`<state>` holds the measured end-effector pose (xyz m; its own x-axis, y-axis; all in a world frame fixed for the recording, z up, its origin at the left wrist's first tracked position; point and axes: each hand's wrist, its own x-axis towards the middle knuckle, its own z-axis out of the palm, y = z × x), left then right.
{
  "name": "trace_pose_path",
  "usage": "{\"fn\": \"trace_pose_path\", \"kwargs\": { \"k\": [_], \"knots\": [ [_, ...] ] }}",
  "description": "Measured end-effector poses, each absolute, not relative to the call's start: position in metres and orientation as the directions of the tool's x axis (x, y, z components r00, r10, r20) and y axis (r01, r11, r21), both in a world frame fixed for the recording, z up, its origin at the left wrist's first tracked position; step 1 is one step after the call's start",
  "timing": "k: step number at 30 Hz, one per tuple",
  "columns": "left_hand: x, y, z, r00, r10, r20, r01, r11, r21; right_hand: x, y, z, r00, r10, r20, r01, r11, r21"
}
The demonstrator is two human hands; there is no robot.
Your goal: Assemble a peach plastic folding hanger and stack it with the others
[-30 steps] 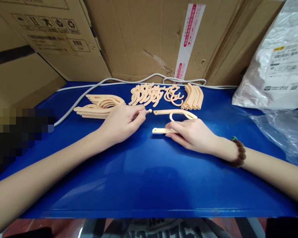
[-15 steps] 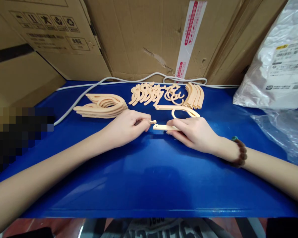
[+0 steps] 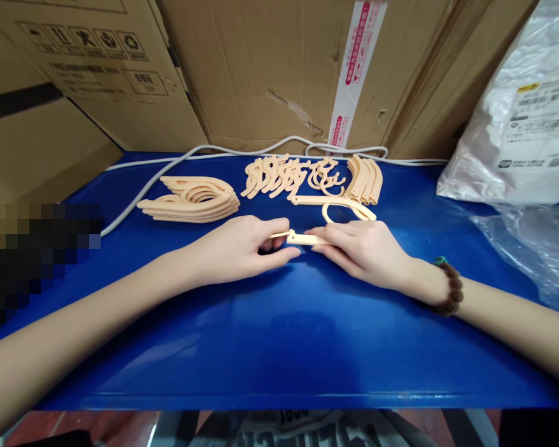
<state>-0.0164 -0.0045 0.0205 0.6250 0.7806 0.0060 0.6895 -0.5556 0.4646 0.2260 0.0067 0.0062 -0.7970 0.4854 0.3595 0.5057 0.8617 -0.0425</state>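
Note:
My right hand [image 3: 366, 251] pinches a beige plastic hanger arm [image 3: 302, 239] whose end, with a hole in it, points left. A thin beige hanger piece [image 3: 279, 234] sits under the index finger of my left hand [image 3: 242, 248], its tip touching that end. My left thumb is stretched out below, apart from the piece, and the other fingers curl behind it. Just beyond my right hand lies another beige hanger arm [image 3: 326, 202] with a curved part [image 3: 327, 214] beneath it; my hand hides some of them.
Stacked beige hanger parts [image 3: 190, 202] lie at the left, small curved pieces [image 3: 274, 176] and hooks [image 3: 325, 176] behind, and curved arms [image 3: 366, 179] at back right. A white cable [image 3: 242, 149] runs along cardboard boxes [image 3: 270, 74]. A plastic-wrapped parcel [image 3: 517, 143] stands right on the blue table [image 3: 279, 347].
My left thumb has opened away from the thin piece and stretched downward. The thin piece has come against the end of the hanger arm. My right hand has barely moved.

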Motion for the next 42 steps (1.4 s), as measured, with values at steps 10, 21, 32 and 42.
{"fn": "trace_pose_path", "kwargs": {
  "k": [10,21,32,42],
  "knots": [
    [-0.0128,-0.0077,0.0178,0.649,0.758,0.06,0.761,-0.647,-0.054,0.2263,0.0063,0.0069,-0.813,0.459,0.358,0.502,0.864,0.034],
    [-0.0145,-0.0044,0.0127,0.746,0.623,0.238,0.666,-0.686,-0.292,0.2271,0.0069,0.0064,-0.8,0.469,0.374,0.513,0.858,0.024],
    [-0.0137,-0.0105,0.0191,0.789,0.5,0.357,0.614,-0.624,-0.483,0.2274,0.0085,0.0077,-0.792,0.502,0.348,0.495,0.861,-0.117],
    [-0.0147,-0.0082,0.0141,0.779,0.42,0.466,0.615,-0.655,-0.438,0.2271,0.0097,0.0056,-0.802,0.467,0.373,0.489,0.871,-0.041]
  ]
}}
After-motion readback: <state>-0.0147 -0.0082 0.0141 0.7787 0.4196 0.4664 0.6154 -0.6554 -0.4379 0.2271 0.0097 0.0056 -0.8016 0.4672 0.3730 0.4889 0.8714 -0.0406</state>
